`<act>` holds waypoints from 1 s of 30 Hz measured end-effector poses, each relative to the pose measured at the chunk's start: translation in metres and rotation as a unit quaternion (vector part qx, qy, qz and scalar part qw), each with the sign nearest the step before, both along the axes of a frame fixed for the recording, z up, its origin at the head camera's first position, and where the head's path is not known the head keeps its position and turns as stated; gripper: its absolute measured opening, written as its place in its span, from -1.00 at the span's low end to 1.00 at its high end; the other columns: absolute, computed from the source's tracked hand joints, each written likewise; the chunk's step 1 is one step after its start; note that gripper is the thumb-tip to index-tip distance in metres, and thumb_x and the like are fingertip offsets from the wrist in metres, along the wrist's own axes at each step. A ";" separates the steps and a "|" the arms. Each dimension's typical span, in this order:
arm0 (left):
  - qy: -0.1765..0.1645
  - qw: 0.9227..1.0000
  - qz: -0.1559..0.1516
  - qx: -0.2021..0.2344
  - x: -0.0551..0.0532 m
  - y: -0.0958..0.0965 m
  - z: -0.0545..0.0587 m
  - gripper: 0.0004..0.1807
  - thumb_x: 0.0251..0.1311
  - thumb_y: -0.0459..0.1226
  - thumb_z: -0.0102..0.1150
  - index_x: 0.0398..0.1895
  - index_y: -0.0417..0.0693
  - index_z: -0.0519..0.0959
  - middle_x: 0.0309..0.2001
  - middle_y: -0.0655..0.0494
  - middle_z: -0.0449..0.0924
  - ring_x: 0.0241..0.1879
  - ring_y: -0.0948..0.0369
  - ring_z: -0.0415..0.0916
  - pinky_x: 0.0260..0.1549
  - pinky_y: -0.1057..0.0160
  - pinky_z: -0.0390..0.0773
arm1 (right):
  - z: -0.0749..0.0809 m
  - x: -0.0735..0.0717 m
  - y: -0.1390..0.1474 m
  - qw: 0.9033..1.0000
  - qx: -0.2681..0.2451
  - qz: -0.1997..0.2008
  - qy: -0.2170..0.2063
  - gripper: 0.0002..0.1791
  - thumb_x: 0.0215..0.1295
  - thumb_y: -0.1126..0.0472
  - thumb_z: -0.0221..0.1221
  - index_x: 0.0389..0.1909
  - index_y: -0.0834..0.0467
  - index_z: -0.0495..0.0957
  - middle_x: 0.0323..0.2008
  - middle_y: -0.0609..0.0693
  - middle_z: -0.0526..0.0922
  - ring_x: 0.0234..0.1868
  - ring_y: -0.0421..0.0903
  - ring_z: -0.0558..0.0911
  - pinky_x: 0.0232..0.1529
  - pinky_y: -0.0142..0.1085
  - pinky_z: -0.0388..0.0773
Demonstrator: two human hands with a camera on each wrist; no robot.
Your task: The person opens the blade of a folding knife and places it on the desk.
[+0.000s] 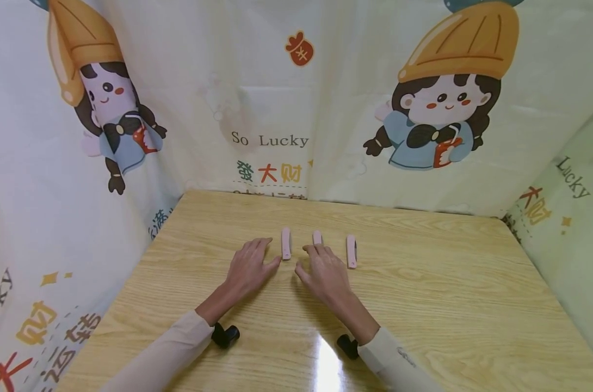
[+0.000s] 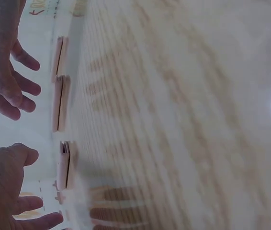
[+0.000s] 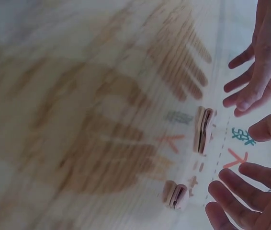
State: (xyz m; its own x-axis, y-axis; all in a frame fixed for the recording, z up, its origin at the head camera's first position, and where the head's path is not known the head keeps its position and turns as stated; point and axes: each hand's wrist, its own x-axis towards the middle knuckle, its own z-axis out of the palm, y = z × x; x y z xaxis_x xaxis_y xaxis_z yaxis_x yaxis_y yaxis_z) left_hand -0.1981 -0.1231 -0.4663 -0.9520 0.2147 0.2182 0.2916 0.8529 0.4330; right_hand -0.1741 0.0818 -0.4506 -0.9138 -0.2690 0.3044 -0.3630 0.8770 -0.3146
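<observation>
Three slim pink folding pieces, each with a dark strip along one side, lie spaced in a row on the wooden table: a left one (image 1: 286, 243), a middle one (image 1: 317, 237) and a right one (image 1: 351, 251). My left hand (image 1: 249, 267) hovers just left of the left piece, fingers spread and holding nothing. My right hand (image 1: 327, 271) is over the near end of the middle piece and partly hides it, its fingers loosely bent. In the left wrist view the nearest pink piece (image 2: 64, 165) shows a slot at its end. The right wrist view shows two pieces, one a pink piece (image 3: 203, 129).
The wooden table (image 1: 448, 294) meets a printed cloth (image 1: 345, 109) at its back and sides. A black wrist device (image 1: 225, 335) sits at the left cuff, and another black device (image 1: 347, 346) at the right cuff. Light glares off the table's near part.
</observation>
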 end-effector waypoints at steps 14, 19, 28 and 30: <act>-0.047 0.998 0.034 0.026 -0.027 0.013 -0.003 -0.45 0.38 0.02 0.19 0.19 -0.25 0.60 -0.08 -0.07 0.57 -0.02 -0.06 0.49 -0.11 -0.08 0.51 | -0.003 -0.010 -0.014 1.000 0.002 -0.010 -0.021 -0.57 0.39 0.03 0.24 0.13 0.21 0.62 0.03 0.11 0.64 0.04 0.07 0.62 -0.13 -0.04 0.63; -0.055 0.996 0.049 0.046 -0.037 0.021 -0.008 -0.47 0.38 0.01 0.21 0.10 -0.28 0.64 -0.10 -0.09 0.57 -0.07 -0.05 0.51 -0.12 -0.06 0.52 | -0.002 -0.011 -0.016 0.999 0.002 -0.009 -0.034 -0.57 0.40 0.02 0.23 0.13 0.23 0.61 0.03 0.11 0.64 0.05 0.08 0.60 -0.08 -0.01 0.61; -0.068 0.995 0.072 0.033 -0.046 0.034 -0.008 -0.46 0.39 0.05 0.19 0.09 -0.26 0.65 -0.03 -0.15 0.57 -0.08 -0.05 0.53 -0.11 -0.06 0.54 | -0.004 -0.010 -0.018 1.000 0.009 -0.005 -0.026 -0.60 0.39 0.04 0.23 0.09 0.23 0.63 0.01 0.13 0.65 0.03 0.08 0.61 -0.07 -0.04 0.61; -0.072 0.994 0.075 0.025 -0.047 0.035 -0.005 -0.51 0.39 0.01 0.20 0.06 -0.24 0.65 -0.07 -0.14 0.56 -0.15 -0.04 0.55 -0.17 -0.05 0.56 | -0.004 -0.011 -0.018 1.000 0.009 -0.002 -0.026 -0.61 0.39 0.05 0.23 0.08 0.23 0.63 0.00 0.13 0.65 0.03 0.07 0.61 -0.07 -0.04 0.61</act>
State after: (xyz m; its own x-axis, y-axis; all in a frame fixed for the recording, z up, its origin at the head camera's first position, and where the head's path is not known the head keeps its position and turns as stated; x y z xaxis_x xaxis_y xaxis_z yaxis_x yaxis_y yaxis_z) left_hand -0.2455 -0.0885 -0.4713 -0.9946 0.0611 0.0845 0.0955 0.8589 0.5032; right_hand -0.1848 0.0636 -0.4549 -0.9290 -0.2707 0.2523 -0.3436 0.8839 -0.3172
